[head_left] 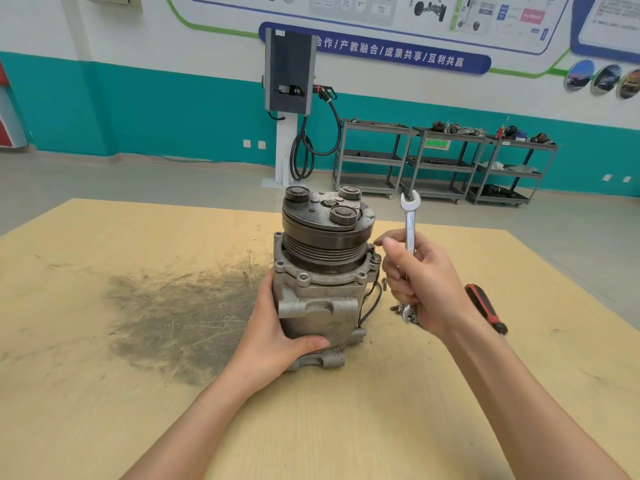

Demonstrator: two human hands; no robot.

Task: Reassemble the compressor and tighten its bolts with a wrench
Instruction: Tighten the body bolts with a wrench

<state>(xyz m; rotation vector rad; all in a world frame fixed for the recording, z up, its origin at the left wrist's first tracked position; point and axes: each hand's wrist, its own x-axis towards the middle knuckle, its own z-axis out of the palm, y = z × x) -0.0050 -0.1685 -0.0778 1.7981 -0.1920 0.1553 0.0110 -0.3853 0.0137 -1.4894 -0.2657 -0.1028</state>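
1. Our left hand (277, 327) holds the compressor (322, 271), standing upright on the table (104, 341).
2. Our right hand (422, 282) grips the wrench (410, 216), off any bolt.
3. We think bolt tightening comes next: fit the wrench onto the bolt (376, 258).

Red-handled screwdriver (486, 309) on stained wooden table (138, 341)

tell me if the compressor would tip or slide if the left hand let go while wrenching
Probably heavy: the compressor looks like cast metal with a thick pulley on top. It stands on end, tall for its base, so a sideways push from the wrench could well tip it. The left hand gripping its lower body suggests it needs steadying. The table looks smooth, so it might slide too.
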